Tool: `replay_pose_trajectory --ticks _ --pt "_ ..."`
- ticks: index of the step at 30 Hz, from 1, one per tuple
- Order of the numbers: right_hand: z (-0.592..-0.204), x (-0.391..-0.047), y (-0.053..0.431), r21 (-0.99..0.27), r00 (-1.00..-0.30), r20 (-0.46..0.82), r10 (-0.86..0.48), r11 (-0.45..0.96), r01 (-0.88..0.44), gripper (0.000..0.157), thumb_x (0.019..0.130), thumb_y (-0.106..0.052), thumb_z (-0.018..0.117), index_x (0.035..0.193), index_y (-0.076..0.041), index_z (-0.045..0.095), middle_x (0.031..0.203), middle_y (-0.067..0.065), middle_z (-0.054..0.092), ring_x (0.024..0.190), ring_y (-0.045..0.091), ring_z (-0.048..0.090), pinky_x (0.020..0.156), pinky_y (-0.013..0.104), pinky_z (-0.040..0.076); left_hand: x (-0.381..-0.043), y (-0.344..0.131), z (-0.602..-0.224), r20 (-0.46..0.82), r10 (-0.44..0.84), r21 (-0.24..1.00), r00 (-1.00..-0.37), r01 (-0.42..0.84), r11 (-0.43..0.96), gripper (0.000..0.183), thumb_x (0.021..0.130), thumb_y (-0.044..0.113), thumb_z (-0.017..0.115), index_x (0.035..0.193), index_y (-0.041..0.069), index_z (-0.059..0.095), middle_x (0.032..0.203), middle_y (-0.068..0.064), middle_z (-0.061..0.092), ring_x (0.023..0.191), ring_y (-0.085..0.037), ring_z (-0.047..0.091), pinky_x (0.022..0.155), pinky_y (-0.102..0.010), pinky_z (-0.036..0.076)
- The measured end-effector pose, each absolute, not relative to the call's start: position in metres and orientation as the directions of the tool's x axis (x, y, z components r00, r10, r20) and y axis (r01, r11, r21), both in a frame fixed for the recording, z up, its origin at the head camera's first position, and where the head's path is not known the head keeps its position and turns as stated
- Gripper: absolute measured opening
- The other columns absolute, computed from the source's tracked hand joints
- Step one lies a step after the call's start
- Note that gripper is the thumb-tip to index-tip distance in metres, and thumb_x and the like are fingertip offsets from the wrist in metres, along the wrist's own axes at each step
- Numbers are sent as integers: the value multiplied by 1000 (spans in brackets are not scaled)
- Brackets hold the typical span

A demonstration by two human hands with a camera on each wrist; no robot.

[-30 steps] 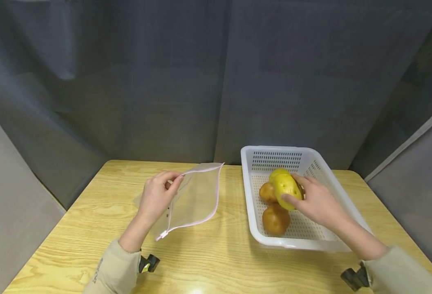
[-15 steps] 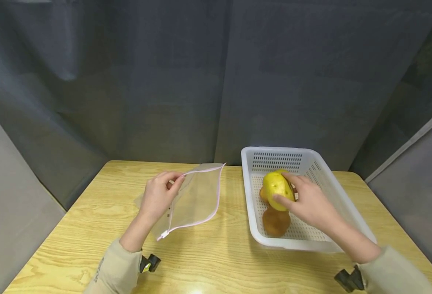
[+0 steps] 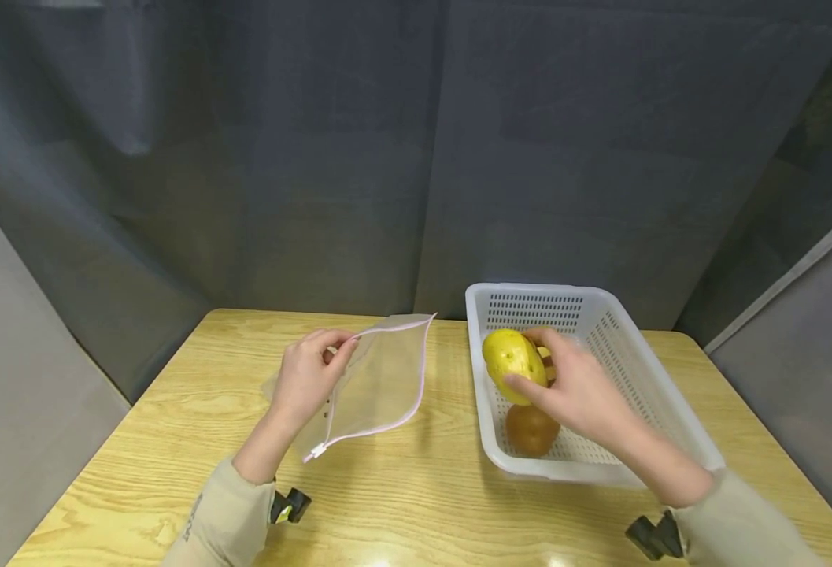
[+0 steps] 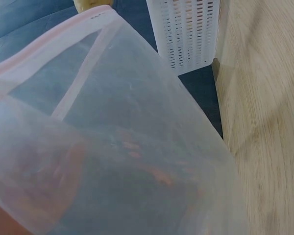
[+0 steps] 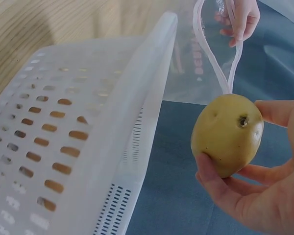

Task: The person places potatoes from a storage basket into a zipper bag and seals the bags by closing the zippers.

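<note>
Two things are held up over the table (image 3: 416,512). On the left, the left hand (image 3: 307,376) pinches the top edge of a clear bag (image 3: 380,386) between thumb and finger. The bag is a bit left of the table's middle, its pink mouth gaping to the right, with a white slider (image 3: 319,450) at its near corner. Next, a yellow potato (image 3: 513,364) is up over the left side of a white basket (image 3: 571,471), which sits toward the table's far right corner. A brown round thing (image 3: 532,431) lies in the basket's near left corner. Last, the right hand (image 3: 580,387) grips the yellow potato, which is at its fingertips, left of the palm.
</note>
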State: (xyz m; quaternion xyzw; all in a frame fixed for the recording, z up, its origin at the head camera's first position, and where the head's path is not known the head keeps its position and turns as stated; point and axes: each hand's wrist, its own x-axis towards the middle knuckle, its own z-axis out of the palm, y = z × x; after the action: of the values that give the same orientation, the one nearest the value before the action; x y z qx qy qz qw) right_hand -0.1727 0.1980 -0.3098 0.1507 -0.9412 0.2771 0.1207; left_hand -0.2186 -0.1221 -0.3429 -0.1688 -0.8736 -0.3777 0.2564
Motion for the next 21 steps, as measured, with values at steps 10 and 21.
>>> replay_pose_trajectory --ticks 10,21 --pt "-309 -174 191 -507 -916 329 -229 776 -375 57 80 -36 67 127 -10 47 111 11 57 84 22 63 66 32 52 -218 -119 -343 571 102 571 -815 483 664 17 89 21 59 91 9 71 81 -3 66 51 -5 50 45 -20 41" --pt "-307 -171 179 -503 -920 323 -221 783 -365 60 79 -34 68 130 -11 47 110 10 56 84 24 63 65 30 53 -217 -117 -345 578 96 565 -811 482 670 16 88 21 60 89 10 71 79 -1 65 50 -5 49 46 -20 40"
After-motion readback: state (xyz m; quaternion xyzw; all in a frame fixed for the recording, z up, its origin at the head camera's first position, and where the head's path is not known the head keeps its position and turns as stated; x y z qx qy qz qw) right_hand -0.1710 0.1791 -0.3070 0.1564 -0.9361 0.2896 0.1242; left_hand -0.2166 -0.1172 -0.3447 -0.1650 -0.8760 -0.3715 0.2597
